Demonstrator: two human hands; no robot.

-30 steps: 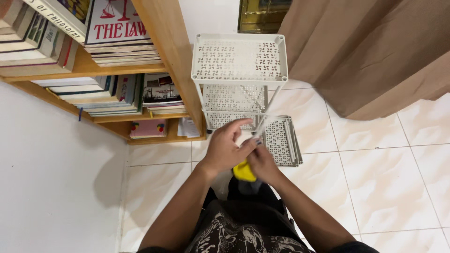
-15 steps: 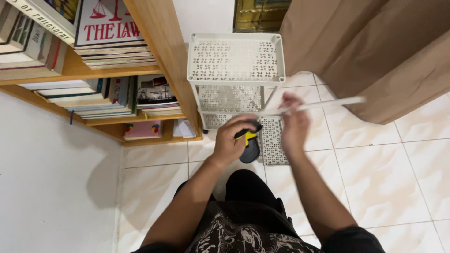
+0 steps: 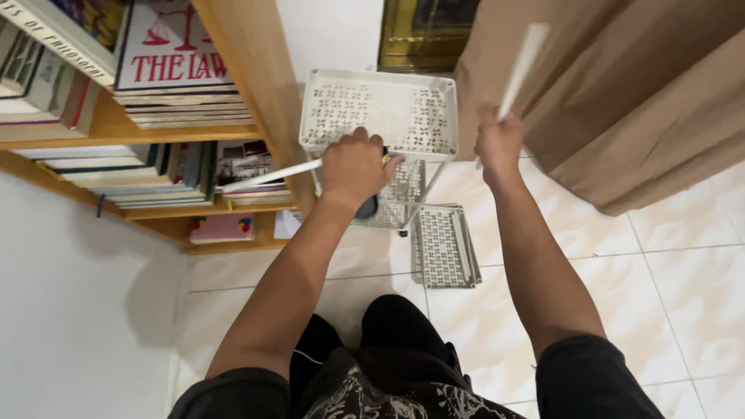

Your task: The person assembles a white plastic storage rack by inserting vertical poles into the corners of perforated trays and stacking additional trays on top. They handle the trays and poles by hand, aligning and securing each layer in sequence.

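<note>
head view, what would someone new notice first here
First the two raised hands: the right hand grips a white rod that points up across the brown curtain, while the left hand holds another white rod and a dark tool with a bit of yellow, at the edge of the white perforated rack. A loose perforated shelf panel lies on the tiled floor, and a wooden bookshelf fills the upper left.

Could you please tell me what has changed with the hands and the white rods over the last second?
The right hand has swung its white rod up toward the curtain. The left hand has risen from near the lap to the rack's top tray, now holding another white rod. The rack, loose tray and bookshelf are unchanged.
</note>
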